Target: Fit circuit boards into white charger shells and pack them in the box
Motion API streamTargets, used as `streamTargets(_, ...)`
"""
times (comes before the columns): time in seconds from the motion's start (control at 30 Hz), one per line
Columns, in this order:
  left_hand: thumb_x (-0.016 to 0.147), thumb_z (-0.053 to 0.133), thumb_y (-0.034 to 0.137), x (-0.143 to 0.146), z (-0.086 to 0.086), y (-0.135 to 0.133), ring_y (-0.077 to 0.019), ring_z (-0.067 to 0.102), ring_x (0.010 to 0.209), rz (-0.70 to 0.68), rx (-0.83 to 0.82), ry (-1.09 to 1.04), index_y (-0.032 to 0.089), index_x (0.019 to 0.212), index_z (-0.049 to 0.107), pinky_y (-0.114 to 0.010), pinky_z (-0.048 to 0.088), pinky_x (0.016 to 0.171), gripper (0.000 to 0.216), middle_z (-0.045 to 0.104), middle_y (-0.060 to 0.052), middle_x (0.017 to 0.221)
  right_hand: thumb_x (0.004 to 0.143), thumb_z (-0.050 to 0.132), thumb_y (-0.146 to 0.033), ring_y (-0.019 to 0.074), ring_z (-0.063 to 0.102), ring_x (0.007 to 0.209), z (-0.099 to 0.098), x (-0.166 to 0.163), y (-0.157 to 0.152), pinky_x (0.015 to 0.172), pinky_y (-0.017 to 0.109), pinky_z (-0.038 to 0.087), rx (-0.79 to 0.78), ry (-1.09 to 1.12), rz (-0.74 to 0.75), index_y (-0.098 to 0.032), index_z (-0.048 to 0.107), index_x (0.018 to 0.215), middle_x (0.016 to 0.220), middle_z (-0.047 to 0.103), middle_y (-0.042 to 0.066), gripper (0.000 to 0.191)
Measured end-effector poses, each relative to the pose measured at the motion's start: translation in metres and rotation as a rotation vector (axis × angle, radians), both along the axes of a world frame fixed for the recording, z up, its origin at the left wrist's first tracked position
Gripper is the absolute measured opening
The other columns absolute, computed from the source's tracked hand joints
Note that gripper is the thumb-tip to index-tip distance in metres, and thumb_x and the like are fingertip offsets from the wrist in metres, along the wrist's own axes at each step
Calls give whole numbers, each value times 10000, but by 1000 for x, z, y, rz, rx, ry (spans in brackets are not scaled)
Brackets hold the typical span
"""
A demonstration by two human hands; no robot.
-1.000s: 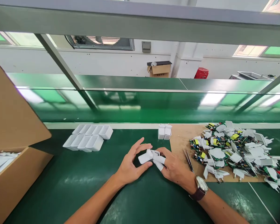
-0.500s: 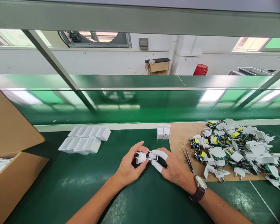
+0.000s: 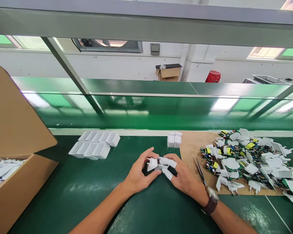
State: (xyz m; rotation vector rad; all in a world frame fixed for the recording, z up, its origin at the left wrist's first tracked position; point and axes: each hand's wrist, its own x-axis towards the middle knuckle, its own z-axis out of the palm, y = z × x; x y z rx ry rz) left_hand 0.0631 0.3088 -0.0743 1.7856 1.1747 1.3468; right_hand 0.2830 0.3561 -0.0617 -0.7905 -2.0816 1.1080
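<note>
My left hand (image 3: 138, 174) and my right hand (image 3: 183, 175) meet over the green mat, both pinching one white charger plug part (image 3: 154, 163) between their fingertips. White finger cots cover two fingers of my right hand, and a brown-strapped watch (image 3: 212, 201) sits on that wrist. Just beyond the hands stand two small white plug housings (image 3: 174, 139). Tweezers (image 3: 199, 169) lie on the cardboard sheet close to my right hand.
A heap of green circuit boards and white plug pieces (image 3: 249, 159) covers a cardboard sheet (image 3: 190, 146) at right. Two rows of empty white shells (image 3: 95, 145) lie at left. An open cardboard box (image 3: 12, 152) stands at the far left. A green conveyor (image 3: 146, 110) runs behind.
The white part has been turned and brought tighter between both hands; my left fingers, spread a second ago, now close on it. The view shifted slightly.
</note>
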Motion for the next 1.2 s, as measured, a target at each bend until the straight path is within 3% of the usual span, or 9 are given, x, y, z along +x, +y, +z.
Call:
streamTargets(0.1, 774, 901, 382, 3, -1, -2, -310, 640, 1245, 2, 9, -16, 327, 1607, 258, -493, 574, 1032, 1053, 545, -159, 1450, 987, 604, -521, 253, 694, 1035, -1, -6, 0, 881, 411, 605, -440, 186, -18, -248, 660, 1249, 1139, 709, 97, 382)
streamTargets(0.17, 784, 891, 411, 6, -1, -4, -297, 661, 1178, 41, 58, 31, 326, 1588, 298, -501, 587, 1001, 1003, 543, -158, 1436, 999, 550, -601, 250, 718, 917, 0, -10, -1, 792, 399, 620, -646, 233, 11, -237, 687, 1190, 981, 737, 80, 434)
streamTargets(0.37, 855, 814, 474, 12, 3, -9, -275, 679, 1094, 89, 206, 167, 327, 1535, 398, -440, 602, 934, 810, 637, -110, 1281, 1062, 437, -547, 247, 716, 759, 8, -15, -8, 636, 367, 610, -715, 214, 26, -245, 717, 1126, 762, 706, 54, 417)
streamTargets(0.57, 881, 793, 451, 10, 5, -6, -259, 692, 1051, 86, 182, 161, 326, 1515, 447, -400, 600, 901, 733, 666, -95, 1258, 1060, 419, -573, 247, 714, 779, 12, -17, -9, 669, 382, 618, -794, 227, 57, -238, 702, 1156, 783, 705, 53, 448)
streamTargets(0.73, 865, 803, 472, 9, 5, -6, -277, 667, 1127, 64, 170, 129, 306, 1479, 505, -417, 585, 940, 702, 649, -110, 1311, 1013, 502, -605, 237, 697, 830, 9, -13, -7, 753, 395, 611, -671, 219, 12, -231, 661, 1187, 901, 717, 61, 443)
streamTargets(0.87, 977, 672, 420, 5, 6, -3, -270, 643, 1231, 113, 0, 30, 264, 1514, 487, -441, 551, 1036, 589, 620, -141, 1421, 955, 633, -368, 230, 657, 924, 10, -7, -9, 880, 423, 572, -161, 77, -137, -243, 609, 1225, 1070, 686, 73, 298)
streamTargets(0.97, 1029, 592, 366, 2, 8, 1, -237, 686, 1154, 100, -108, -9, 258, 1338, 670, -420, 553, 1032, 337, 710, -110, 1314, 902, 617, -200, 244, 623, 968, 9, -2, -12, 892, 446, 551, 156, -58, -166, -238, 572, 1270, 1130, 638, 94, 373)
streamTargets(1.1, 964, 700, 362, 1, 14, 2, -263, 695, 1151, -10, -98, -72, 220, 858, 765, -415, 554, 1016, 188, 748, -103, 1205, 797, 753, -198, 189, 607, 826, 3, 1, -12, 793, 384, 580, 7, -90, -95, -239, 322, 1554, 1125, 620, 64, 872)
streamTargets(1.2, 916, 769, 361, 3, 16, -1, -275, 693, 1173, -78, -142, -228, 230, 1046, 694, -441, 548, 1027, 199, 761, -118, 1188, 811, 780, -208, 162, 617, 766, 2, -1, -9, 732, 326, 577, -201, -61, 44, -266, 253, 1607, 1003, 656, -3, 956)
